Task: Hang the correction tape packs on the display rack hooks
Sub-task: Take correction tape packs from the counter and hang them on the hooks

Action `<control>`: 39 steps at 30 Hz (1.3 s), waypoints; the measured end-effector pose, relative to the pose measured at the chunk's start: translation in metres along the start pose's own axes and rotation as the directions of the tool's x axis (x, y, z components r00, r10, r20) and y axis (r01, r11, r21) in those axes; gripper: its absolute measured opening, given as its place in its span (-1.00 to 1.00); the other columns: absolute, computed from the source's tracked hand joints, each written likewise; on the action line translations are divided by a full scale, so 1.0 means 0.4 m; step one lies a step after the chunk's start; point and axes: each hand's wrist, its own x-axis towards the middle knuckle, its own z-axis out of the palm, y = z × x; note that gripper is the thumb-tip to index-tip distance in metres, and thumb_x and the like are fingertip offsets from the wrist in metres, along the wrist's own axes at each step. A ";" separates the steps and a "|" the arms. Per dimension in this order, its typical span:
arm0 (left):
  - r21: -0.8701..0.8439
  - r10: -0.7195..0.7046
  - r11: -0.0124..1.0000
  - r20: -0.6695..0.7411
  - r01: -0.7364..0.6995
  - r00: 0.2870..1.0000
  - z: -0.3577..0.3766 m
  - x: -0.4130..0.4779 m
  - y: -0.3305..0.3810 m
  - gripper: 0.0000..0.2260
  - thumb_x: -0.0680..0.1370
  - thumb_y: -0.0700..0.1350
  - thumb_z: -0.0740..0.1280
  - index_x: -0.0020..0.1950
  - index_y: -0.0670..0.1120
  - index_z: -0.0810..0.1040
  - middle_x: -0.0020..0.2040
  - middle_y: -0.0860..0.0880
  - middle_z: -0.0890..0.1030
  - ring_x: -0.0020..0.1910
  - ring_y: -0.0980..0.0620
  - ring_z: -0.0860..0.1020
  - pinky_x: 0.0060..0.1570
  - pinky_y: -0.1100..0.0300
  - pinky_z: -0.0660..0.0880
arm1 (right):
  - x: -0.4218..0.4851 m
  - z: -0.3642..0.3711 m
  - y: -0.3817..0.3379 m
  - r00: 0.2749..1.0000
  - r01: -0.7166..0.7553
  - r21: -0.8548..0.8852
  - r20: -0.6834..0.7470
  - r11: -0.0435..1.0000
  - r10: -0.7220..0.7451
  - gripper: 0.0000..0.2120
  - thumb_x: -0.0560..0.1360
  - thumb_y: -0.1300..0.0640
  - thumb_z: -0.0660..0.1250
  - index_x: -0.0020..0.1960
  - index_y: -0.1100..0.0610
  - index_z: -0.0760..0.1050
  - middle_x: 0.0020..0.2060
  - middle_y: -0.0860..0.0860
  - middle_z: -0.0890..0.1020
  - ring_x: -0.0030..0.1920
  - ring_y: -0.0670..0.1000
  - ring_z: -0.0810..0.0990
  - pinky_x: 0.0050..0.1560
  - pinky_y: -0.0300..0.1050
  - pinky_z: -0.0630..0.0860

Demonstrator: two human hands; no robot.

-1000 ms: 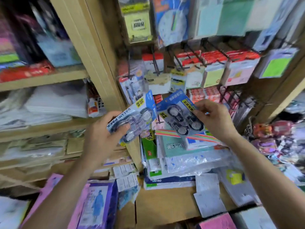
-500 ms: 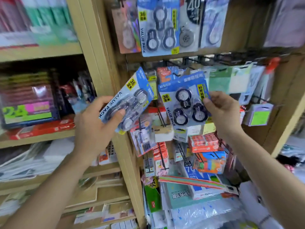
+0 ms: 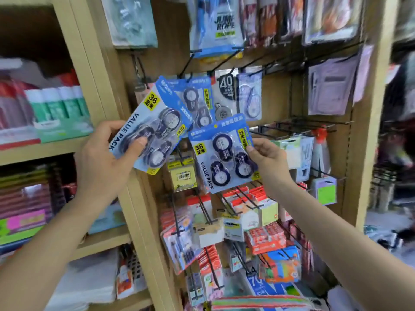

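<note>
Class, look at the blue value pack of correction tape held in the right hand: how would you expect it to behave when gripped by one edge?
The value pack probably stays fairly stiff: pinched at one edge by the right hand, it stays flat. It seems light, needing only fingertips. The glossy plastic blister over the three tapes could be slippery.

One view is taken from the head, pointed forward, close to the display rack [image 3: 280,131] and shelves [image 3: 45,151].

Lighting: bright, even, diffuse; faint shadows. Glare on plastic blisters. Motion blur at both side edges; wide-angle bending of uprights.
</note>
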 end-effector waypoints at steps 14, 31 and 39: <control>0.332 0.323 0.913 -0.227 -0.239 0.919 0.079 0.245 -0.090 -0.73 0.53 0.07 0.41 0.10 -0.09 0.60 -0.06 -0.11 0.66 -0.03 -0.17 0.50 0.03 -0.05 0.36 | 0.197 0.107 -0.164 0.990 0.137 -0.030 -0.032 0.990 -0.138 -0.80 0.57 0.30 0.35 -0.15 0.04 0.56 -0.35 -0.08 0.62 -0.35 -0.17 0.55 -0.27 -0.35 0.49; 0.446 0.580 0.788 -0.308 -0.424 0.754 0.103 0.234 -0.138 -0.81 0.51 -0.11 0.49 -0.02 -0.23 0.63 -0.16 -0.15 0.66 -0.15 -0.12 0.53 -0.11 0.04 0.42 | 0.292 0.200 -0.123 0.989 0.141 -0.047 -0.030 0.989 -0.142 -0.87 0.58 0.27 0.35 -0.09 0.08 0.59 -0.27 0.03 0.61 -0.24 -0.02 0.57 -0.16 -0.15 0.51; 0.447 0.567 0.795 -0.307 -0.410 0.765 0.108 0.235 -0.142 -0.76 0.53 -0.06 0.46 0.01 -0.23 0.63 -0.15 -0.15 0.67 -0.15 -0.11 0.54 -0.12 0.06 0.41 | 0.311 0.224 -0.078 0.996 0.047 -0.013 -0.072 0.999 -0.048 -0.88 0.56 0.26 0.37 -0.09 0.06 0.57 -0.29 0.04 0.60 -0.23 0.01 0.56 -0.10 -0.05 0.50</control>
